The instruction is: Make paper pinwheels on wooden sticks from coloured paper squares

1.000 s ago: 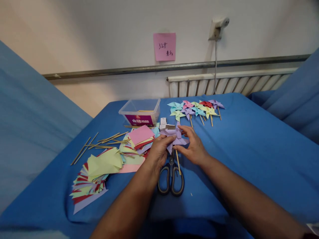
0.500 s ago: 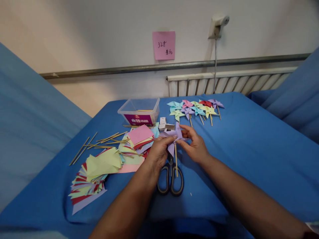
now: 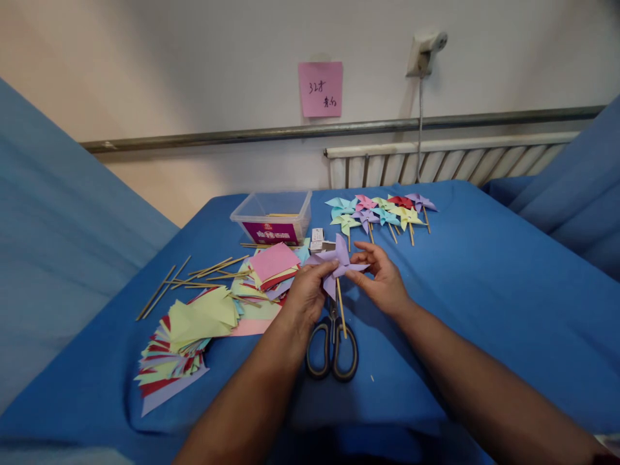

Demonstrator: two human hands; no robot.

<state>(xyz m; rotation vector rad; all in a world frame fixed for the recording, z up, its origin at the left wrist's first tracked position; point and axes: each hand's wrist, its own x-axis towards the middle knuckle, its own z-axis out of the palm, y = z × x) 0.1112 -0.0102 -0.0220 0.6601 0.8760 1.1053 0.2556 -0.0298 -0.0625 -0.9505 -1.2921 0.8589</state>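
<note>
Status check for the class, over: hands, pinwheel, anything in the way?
Left hand pinching purple pinwheel; right hand at its right edge. Stick slanting down below it. Scissors beneath the stick, contact unclear.

Pale wall (image 3: 217, 71) above whitish radiator (image 3: 455, 144)

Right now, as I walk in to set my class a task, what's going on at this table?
A person's left hand holds a pale purple paper pinwheel, with a thin wooden stick extending below it. The right hand is at its right-hand blade; whether it grips is unclear. Black-handled metal scissors lie below. Several multicoloured paper pinwheels lie farther back on the blue cloth, while coloured paper sheets and loose wooden sticks lie to the left.
</note>
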